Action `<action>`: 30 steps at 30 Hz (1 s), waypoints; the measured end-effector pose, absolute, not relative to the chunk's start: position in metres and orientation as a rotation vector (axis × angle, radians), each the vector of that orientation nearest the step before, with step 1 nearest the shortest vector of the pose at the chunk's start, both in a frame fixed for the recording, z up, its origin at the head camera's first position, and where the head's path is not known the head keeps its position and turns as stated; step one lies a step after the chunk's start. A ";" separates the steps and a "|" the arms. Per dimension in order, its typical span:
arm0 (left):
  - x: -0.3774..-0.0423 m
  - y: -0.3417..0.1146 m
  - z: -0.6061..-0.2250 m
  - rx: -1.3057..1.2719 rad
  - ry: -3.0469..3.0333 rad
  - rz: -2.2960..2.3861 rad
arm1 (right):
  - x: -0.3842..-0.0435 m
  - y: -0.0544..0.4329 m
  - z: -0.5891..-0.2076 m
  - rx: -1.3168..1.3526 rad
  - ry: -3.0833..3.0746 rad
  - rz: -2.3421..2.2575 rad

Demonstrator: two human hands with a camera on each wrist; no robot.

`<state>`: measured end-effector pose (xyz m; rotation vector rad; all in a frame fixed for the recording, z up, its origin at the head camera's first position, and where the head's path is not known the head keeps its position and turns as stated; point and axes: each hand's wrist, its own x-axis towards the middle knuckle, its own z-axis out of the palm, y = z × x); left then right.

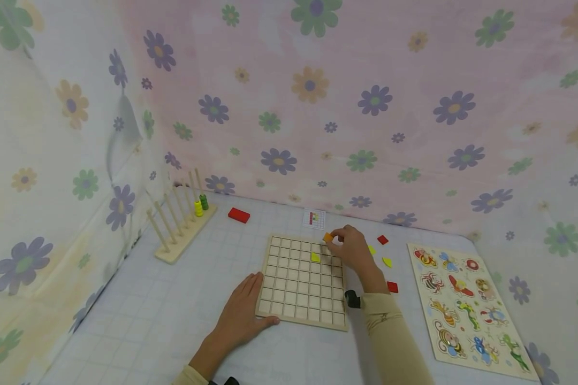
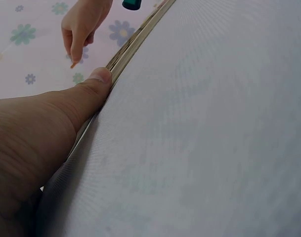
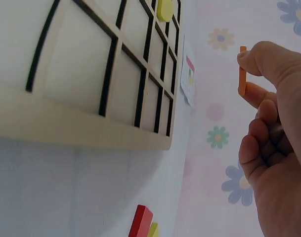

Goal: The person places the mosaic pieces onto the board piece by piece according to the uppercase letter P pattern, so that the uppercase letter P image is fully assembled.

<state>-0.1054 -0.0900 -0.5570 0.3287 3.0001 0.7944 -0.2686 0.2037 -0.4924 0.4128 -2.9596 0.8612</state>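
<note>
A wooden grid board (image 1: 298,283) lies flat on the white cloth, with one yellow tile (image 1: 316,257) in a cell of an upper row. My right hand (image 1: 354,248) pinches a thin orange tile (image 3: 242,71) between thumb and forefinger, held above the board's far right part; the other fingers curl toward the palm in the right wrist view. My left hand (image 1: 243,310) rests at the board's near left corner, fingers along the left side. In the left wrist view its thumb (image 2: 98,79) touches the board's edge.
Loose red (image 1: 382,239) and yellow tiles (image 1: 387,262) lie right of the board, beside an insect puzzle (image 1: 467,305). Behind it is a printed pattern card (image 1: 314,218). A red block (image 1: 239,215) and a peg stand (image 1: 185,235) with yellow and green beads are at left.
</note>
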 end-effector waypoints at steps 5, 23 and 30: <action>-0.105 -0.090 -0.557 0.314 2.986 0.804 | -0.266 0.195 -0.494 0.567 -2.967 0.909; -0.106 -0.090 -0.557 0.322 2.986 0.792 | -0.259 0.167 -0.501 0.813 -3.052 0.835; -0.105 -0.090 -0.555 0.329 2.984 0.808 | -0.263 0.164 -0.512 0.869 -3.033 0.750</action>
